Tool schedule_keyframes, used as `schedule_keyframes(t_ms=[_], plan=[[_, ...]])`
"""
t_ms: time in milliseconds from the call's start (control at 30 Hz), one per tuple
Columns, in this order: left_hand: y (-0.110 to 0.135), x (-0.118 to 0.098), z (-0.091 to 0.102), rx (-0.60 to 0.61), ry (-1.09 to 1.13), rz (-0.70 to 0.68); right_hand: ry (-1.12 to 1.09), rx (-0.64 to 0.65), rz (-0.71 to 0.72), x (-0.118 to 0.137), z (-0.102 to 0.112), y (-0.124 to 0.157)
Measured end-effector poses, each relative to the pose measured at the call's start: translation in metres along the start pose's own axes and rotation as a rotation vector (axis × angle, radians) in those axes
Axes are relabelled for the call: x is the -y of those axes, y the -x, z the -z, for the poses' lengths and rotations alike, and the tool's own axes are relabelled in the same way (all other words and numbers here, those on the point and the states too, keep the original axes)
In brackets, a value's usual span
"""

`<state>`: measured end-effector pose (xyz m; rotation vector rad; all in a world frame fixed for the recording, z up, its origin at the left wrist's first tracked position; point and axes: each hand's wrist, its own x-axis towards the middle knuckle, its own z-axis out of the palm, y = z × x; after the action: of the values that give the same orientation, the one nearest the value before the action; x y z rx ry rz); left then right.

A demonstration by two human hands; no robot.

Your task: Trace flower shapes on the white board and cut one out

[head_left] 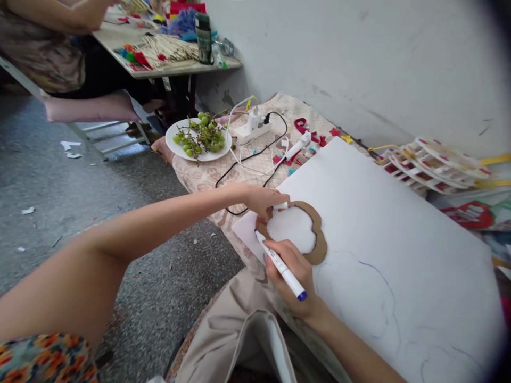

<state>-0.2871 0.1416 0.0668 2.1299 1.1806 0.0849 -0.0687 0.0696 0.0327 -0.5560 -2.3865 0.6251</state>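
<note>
The edge of the brown cardboard ring point(320, 247) is right at the tip of my marker point(284, 270) – the nib sits at the ring's left outer rim, touching it or just beside it, I can't tell which. The ring therefore lies far and to the right of the nib, between my two hands. It rests flat on the white sheet point(419, 229), close to the sheet's left corner, on the cloth-covered surface point(205, 175).

My right hand point(293, 268) is on the near side, its fingers closed round the marker's barrel. My left hand point(261, 203) is the nearer one to the ring: it comes in from the left over the ring's far-left part, and its fingers are closed on a small white piece point(281, 205), perhaps the marker's cap. How hard they press on the cardboard I can't tell.

The marker's long axis slants from the nib, far and left, to its blue end, near and right. The ring's outline is lobed and has no clear point; it looks slightly longer left to right – though my fingers hide part of it.
</note>
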Motion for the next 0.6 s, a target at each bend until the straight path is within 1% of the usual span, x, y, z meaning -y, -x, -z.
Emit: schedule_keyframes(t_ms=[167,267,367,467,600], plan=[[-0.001,0.004,-0.001,-0.002,0.035,-0.001,0.199,-0.053,0.104,0.006,-0.011,-0.004],[-0.001,0.006,-0.002,-0.003,0.046,-0.007,0.267,-0.110,0.133,0.007,-0.018,-0.006],[-0.001,0.006,-0.002,-0.003,0.046,-0.016,0.317,-0.114,0.156,0.009,-0.020,-0.009],[-0.001,0.007,-0.003,-0.006,0.042,-0.027,0.309,-0.092,0.138,0.012,-0.020,-0.010],[-0.001,0.007,-0.003,0.011,0.062,-0.033,0.217,-0.077,0.096,0.014,-0.020,-0.007]])
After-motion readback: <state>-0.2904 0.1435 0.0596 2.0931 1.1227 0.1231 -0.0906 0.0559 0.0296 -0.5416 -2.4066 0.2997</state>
